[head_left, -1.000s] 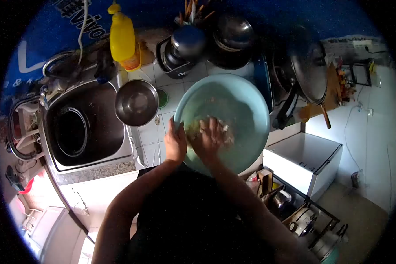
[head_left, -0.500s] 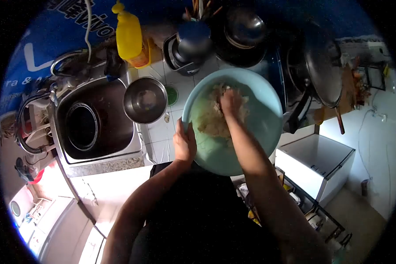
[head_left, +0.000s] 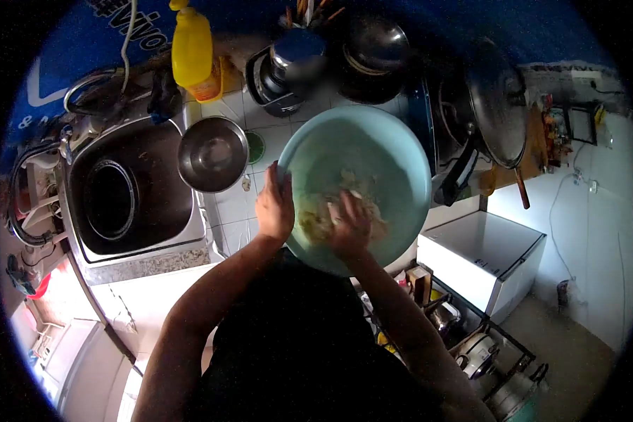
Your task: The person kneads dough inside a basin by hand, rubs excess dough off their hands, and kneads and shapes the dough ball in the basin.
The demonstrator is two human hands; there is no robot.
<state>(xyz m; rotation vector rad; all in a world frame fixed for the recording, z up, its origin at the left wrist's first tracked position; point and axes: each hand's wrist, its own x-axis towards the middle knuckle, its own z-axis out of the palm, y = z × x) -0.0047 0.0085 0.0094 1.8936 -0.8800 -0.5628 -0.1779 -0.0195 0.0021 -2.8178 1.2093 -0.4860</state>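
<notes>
A large pale-green basin (head_left: 394,235) stands at the counter's front edge, tilted a little towards me. My left hand (head_left: 275,209) grips its left rim, thumb and fingers closed on the wall. Inside lies a pale, lumpy food mixture (head_left: 315,224), gathered in the near part of the bowl; its exact kind is not clear. My right hand (head_left: 349,225) rests in the mixture with the fingers apart and slightly blurred, and some pieces are hidden under the palm.
Left of the basin sits a steel bowl (head_left: 213,155), beside a sink (head_left: 183,225) holding a black round pan (head_left: 122,200). Behind are a yellow bottle (head_left: 192,56), a dark pot (head_left: 288,67) and a stacked metal bowl (head_left: 376,46). A lidded wok (head_left: 498,105) stands right.
My right hand has come from the far part of the basin towards me, and its fingers have spread. The mixture has shifted nearer. My left hand still holds the rim.
</notes>
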